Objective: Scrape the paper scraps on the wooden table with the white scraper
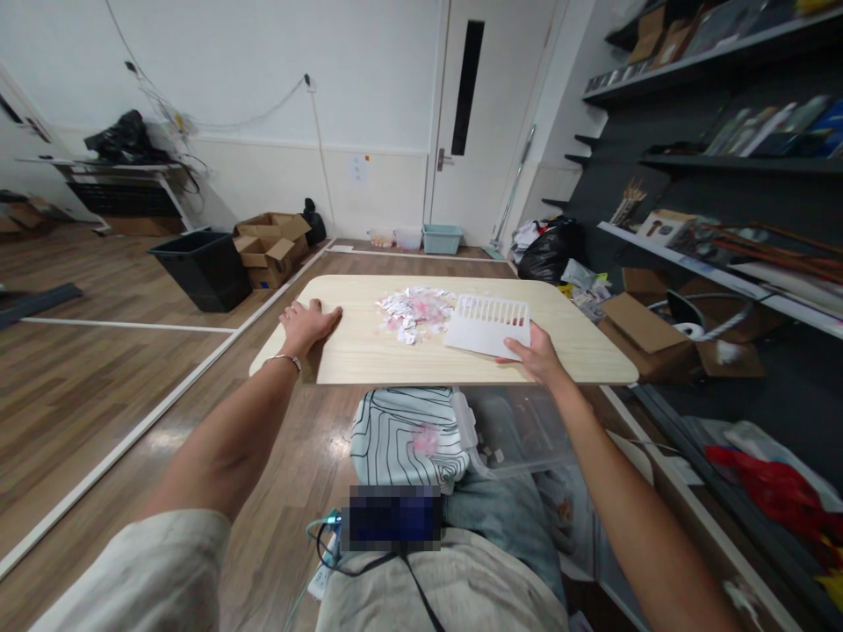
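Gripping a slotted white card point(478, 339) right of centre, the right hand point(536, 353) is beside paper-like scraps point(414, 309) heaped loose mid-frame; the work seems unfinished. The left hand point(306, 326), fingers spread, rests on the board point(356, 355) at centre-left.

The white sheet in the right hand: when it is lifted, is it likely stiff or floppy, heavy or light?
The sheet is probably fairly stiff: it looks flat, though the right hand grips only one corner. It seems thin, so likely light. Narrow strips between its slots may bend first.
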`<state>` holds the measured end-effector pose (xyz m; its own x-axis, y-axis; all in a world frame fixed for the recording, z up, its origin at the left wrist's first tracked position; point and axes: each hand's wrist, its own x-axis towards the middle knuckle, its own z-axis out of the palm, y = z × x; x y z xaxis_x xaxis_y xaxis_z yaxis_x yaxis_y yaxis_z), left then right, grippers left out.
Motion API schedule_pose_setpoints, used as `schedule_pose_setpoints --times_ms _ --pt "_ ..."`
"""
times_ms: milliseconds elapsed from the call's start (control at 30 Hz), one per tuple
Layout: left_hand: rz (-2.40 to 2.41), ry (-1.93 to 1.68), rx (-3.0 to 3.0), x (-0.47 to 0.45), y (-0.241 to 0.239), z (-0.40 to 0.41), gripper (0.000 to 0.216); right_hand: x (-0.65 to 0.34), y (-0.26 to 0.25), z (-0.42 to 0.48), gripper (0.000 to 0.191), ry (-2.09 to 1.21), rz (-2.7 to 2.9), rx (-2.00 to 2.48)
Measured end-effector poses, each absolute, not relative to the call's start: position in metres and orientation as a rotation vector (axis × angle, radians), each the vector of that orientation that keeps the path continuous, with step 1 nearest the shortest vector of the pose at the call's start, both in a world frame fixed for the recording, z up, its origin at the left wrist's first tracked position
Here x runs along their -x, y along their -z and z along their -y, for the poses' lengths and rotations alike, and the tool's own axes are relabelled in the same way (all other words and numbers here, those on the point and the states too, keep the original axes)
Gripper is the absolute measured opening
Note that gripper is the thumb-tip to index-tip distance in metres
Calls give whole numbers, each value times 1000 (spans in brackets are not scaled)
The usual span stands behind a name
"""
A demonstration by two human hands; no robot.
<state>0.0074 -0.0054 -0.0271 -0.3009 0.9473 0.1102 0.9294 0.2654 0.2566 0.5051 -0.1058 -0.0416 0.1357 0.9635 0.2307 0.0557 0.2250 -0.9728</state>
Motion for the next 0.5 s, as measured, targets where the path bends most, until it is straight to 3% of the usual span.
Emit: schedule_pose_setpoints --times_ms 500 --pt "-2444 -418 -1855 -2 34 -1 95 -517 59 88 49 -754 1178 1120"
